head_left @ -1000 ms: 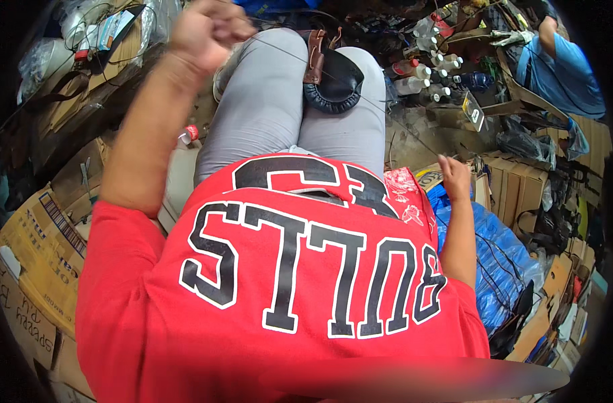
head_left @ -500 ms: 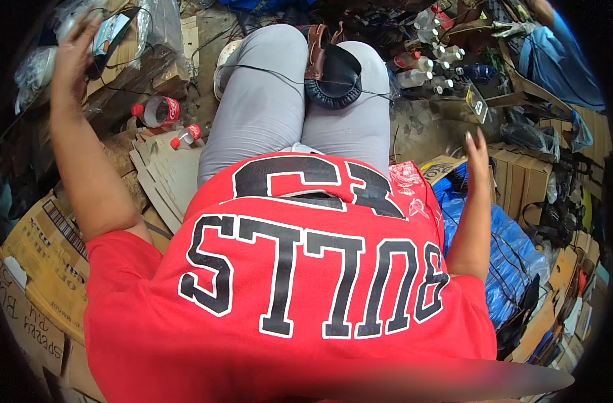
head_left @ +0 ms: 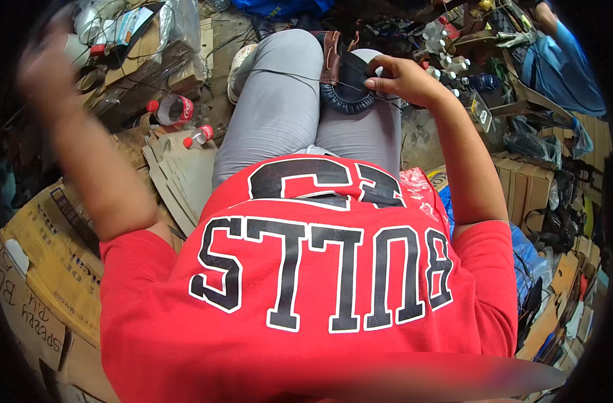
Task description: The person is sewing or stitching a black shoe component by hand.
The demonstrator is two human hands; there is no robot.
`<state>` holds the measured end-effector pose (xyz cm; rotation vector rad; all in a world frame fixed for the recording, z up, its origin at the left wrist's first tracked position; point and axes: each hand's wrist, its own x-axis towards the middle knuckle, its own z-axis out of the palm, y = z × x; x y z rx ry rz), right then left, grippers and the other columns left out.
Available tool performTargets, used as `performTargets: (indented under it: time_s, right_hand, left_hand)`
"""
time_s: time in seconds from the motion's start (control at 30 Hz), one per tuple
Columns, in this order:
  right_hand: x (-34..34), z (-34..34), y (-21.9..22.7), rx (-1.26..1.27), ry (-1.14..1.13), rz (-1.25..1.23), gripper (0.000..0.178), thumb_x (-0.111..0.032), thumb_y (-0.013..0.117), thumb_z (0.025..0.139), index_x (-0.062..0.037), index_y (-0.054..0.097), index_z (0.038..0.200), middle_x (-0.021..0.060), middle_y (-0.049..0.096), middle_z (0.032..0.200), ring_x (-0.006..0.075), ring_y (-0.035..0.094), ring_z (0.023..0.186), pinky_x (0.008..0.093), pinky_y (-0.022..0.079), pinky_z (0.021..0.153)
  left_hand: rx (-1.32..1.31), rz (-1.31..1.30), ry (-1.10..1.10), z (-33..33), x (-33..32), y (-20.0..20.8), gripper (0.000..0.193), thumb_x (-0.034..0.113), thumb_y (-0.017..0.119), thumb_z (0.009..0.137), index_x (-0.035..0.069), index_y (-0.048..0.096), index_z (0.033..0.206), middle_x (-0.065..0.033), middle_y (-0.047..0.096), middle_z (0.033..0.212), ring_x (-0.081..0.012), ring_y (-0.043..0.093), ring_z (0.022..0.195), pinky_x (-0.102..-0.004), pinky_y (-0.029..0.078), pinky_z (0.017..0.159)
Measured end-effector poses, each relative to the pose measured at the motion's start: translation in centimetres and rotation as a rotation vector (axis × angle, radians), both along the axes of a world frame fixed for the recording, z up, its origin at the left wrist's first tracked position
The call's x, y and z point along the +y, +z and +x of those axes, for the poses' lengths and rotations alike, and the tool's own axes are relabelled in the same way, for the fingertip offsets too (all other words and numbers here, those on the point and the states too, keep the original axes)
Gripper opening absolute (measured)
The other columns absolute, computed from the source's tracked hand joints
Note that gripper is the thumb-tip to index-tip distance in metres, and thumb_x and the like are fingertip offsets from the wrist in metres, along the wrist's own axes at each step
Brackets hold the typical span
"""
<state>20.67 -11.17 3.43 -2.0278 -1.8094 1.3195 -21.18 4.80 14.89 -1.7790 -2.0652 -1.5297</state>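
A shoe (head_left: pixel 350 97) with a black gathered edge and brown leather parts rests between my knees, on the grey trousers (head_left: pixel 269 101). A thin dark thread (head_left: pixel 279 73) crosses my thighs and passes the shoe. My right hand (head_left: pixel 410 79) bends in over the shoe's right side, thumb and fingers closed in a pinch. Whatever lies between those fingertips is too small to make out. Out at the upper left, my raised left hand (head_left: pixel 48 67) is smeared by motion, so its fingers do not show clearly. It is nearest a pile of plastic bags and small items.
Two red-capped plastic bottles (head_left: pixel 175 109) lie left of my legs by stacked flat sheets (head_left: pixel 179 181). Several small bottles (head_left: pixel 457 64) stand at the upper right. Cardboard (head_left: pixel 58 262) lies at left, a blue plastic bag (head_left: pixel 528 262) at right. Another person's blue-clothed part (head_left: pixel 561 67) shows far right.
My right hand has swung from the far right in to the shoe, its fingers closing. My left hand has moved farther out to the left. The shoe stays between my knees.
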Motion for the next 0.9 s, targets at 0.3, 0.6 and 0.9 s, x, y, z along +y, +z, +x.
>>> performTargets:
  time_s: [0.3, 0.6, 0.9]
  right_hand:
    - [-1.6, -1.7, -0.9, 0.152, -0.011, -0.098, 0.031, -0.023, 0.071, 0.081, -0.0013, 0.051, 0.072, -0.0046, 0.047, 0.064, 0.0041, 0.043, 0.063, 0.0230, 0.037, 0.056]
    - [-4.1, -2.3, -0.6, 0.115, -0.229, 0.040, 0.031, -0.031, 0.064, 0.086, -0.0048, 0.054, 0.072, -0.0043, 0.045, 0.060, 0.0054, 0.040, 0.055, 0.0234, 0.033, 0.048]
    - [-6.1, -0.9, -1.2, 0.584, -0.667, 0.065, 0.029, -0.032, 0.062, 0.087, -0.0111, 0.053, 0.070, -0.0074, 0.039, 0.060, 0.0036, 0.032, 0.058, 0.0217, 0.025, 0.054]
  left_hand:
    - [0.594, -0.556, -1.107, 24.1, 0.0, -16.0, 0.061, 0.064, 0.058, 0.070, 0.005, 0.070, 0.078, -0.0153, 0.065, 0.071, -0.0311, 0.064, 0.071, -0.0377, 0.050, 0.063]
    - [0.842, -0.854, -1.114, 26.6, 1.4, -15.9, 0.052, 0.047, 0.073, 0.059, 0.002, 0.070, 0.086, -0.0179, 0.067, 0.084, -0.0301, 0.065, 0.081, -0.0387, 0.051, 0.073]
    - [0.291, -0.446, -0.991, 21.7, 2.1, -16.2, 0.031, 0.032, 0.062, 0.068, 0.003, 0.067, 0.078, -0.0182, 0.064, 0.077, -0.0329, 0.061, 0.073, -0.0398, 0.049, 0.068]
